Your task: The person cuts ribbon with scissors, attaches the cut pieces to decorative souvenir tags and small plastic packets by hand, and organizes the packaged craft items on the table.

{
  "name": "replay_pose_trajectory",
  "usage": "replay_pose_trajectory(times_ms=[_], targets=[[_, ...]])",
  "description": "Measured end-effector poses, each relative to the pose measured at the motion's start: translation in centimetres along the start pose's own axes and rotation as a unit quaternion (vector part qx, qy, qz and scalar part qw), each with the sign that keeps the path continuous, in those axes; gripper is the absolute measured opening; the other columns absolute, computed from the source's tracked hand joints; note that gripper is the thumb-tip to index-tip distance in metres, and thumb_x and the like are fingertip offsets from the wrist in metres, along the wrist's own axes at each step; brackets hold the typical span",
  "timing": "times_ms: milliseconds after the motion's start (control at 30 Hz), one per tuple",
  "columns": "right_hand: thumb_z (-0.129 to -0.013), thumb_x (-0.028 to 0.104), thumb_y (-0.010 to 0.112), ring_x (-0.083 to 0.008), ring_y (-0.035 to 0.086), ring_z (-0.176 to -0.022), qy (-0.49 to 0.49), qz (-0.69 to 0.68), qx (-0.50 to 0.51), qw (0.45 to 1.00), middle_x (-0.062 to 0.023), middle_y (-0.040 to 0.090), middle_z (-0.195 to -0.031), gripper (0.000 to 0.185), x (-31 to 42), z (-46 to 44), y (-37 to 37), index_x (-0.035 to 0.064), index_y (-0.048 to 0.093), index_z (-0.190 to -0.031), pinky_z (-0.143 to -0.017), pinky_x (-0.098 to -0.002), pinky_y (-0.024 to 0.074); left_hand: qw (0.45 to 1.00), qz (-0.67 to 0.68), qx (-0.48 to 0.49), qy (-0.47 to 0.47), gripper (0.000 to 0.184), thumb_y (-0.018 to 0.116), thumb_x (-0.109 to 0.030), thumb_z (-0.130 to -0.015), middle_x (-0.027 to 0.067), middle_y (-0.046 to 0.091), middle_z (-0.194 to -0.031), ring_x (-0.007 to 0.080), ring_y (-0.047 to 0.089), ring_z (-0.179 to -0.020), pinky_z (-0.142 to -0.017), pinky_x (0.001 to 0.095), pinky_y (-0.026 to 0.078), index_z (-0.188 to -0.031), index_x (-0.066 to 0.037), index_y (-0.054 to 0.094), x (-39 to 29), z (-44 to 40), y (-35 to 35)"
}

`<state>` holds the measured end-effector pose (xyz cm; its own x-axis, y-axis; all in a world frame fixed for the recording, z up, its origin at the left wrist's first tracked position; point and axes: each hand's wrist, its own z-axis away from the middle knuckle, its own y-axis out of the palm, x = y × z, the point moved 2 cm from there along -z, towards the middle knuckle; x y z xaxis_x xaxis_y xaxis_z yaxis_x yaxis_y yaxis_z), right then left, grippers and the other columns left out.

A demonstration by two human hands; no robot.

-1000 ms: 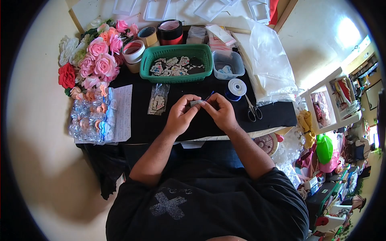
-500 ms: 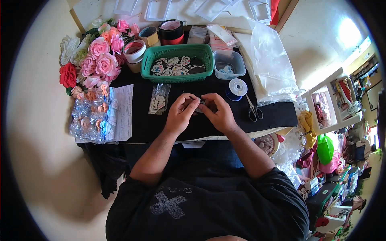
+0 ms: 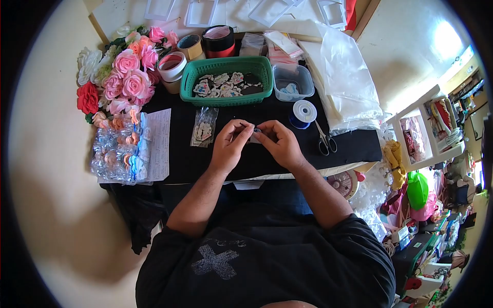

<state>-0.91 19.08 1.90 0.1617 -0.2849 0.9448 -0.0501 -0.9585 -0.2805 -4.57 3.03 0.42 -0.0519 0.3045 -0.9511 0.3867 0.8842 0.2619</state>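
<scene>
My left hand [image 3: 231,145] and my right hand [image 3: 280,143] meet over the black cloth [image 3: 205,167], thumbs and fingers pinched around a small item [image 3: 255,134] that is mostly hidden. A clear packet with cutout shapes [image 3: 203,132] lies left of my left hand. Beyond both hands stands a green basket [image 3: 226,97] holding several printed cutouts. To the right of my right hand are a spool of blue ribbon [image 3: 304,111] and scissors [image 3: 326,142]. A clear tub [image 3: 292,92] with light blue pieces stands behind the spool.
Artificial flowers [image 3: 134,82] and wrapped bundles [image 3: 117,149] on a paper sheet [image 3: 159,143] lie at the left. Tape rolls [image 3: 171,64] stand behind. Plastic sheets [image 3: 349,82] cover the back right, and shelves [image 3: 426,128] stand beyond the table.
My fingers have shifted around the small item, which shows less than before. The dark blue tip seen by my right fingers a second ago is no longer visible there.
</scene>
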Motion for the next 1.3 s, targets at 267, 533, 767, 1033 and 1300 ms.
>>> replay_pose_trajectory(times_ms=[267, 533, 767, 1033, 1300], targets=[[-0.091, 0.013, 0.067, -0.0077, 0.056, -0.07, 0.0, -0.051, 0.017, 0.999, -0.0021, 0.062, -0.08, 0.014, -1.4, -0.1, -0.3, 0.0017, 0.061, -0.098, -0.064, -0.0232, 0.0453, 1.0, -0.011, -0.009, -0.007, 0.02, 0.062, -0.014, -0.094, -0.0006, 0.059, -0.093, 0.0048, 0.055, -0.082, -0.07, 0.0197, 0.046, -0.111, -0.007, 0.056, 0.0, 0.1, 0.0], [-0.094, 0.011, 0.061, -0.0103, 0.062, -0.086, 0.031, -0.071, 0.02, 0.997, -0.0066, 0.066, -0.09, 0.013, -1.3, -0.2, -0.2, 0.0, 0.058, -0.1, -0.076, -0.0247, 0.0491, 0.845, -0.426, -0.17, 0.275, 0.016, 0.067, -0.007, -0.086, 0.0096, 0.062, -0.102, 0.0233, 0.058, -0.093, -0.081, 0.0332, 0.046, -0.1, -0.004, 0.062, -5.7, 1.3, -3.2], [-0.095, 0.012, 0.06, -0.0148, 0.063, -0.094, 0.075, -0.177, 0.023, 0.981, -0.0104, 0.065, -0.096, 0.016, -1.0, -0.3, -0.1, -0.0005, 0.054, -0.103, -0.086, -0.0288, 0.0505, 0.734, -0.628, -0.202, 0.165, 0.027, 0.077, -0.018, -0.074, 0.0067, 0.06, -0.104, 0.0303, 0.05, -0.105, -0.091, 0.0416, 0.039, -0.096, -0.01, 0.064, -4.0, 0.8, -8.3], [-0.095, 0.013, 0.06, -0.0112, 0.06, -0.085, 0.092, -0.123, 0.018, 0.988, -0.009, 0.065, -0.094, 0.02, -1.1, -0.3, -0.2, -0.0016, 0.054, -0.106, -0.08, -0.0261, 0.0485, 0.757, -0.603, -0.177, 0.178, 0.028, 0.077, -0.01, -0.072, 0.0052, 0.062, -0.099, 0.03, 0.053, -0.1, -0.091, 0.042, 0.04, -0.097, -0.01, 0.064, -3.8, 0.5, -7.8], [-0.094, 0.016, 0.062, -0.0107, 0.06, -0.087, 0.033, -0.034, 0.009, 0.999, -0.0064, 0.067, -0.09, 0.019, -1.1, 0.2, 0.2, 0.0008, 0.059, -0.105, -0.078, -0.0249, 0.0475, 0.989, 0.042, -0.139, 0.002, 0.021, 0.064, -0.01, -0.091, 0.0035, 0.061, -0.101, 0.007, 0.055, -0.092, -0.083, 0.0215, 0.045, -0.112, -0.004, 0.062, -3.3, 1.6, -5.2]])
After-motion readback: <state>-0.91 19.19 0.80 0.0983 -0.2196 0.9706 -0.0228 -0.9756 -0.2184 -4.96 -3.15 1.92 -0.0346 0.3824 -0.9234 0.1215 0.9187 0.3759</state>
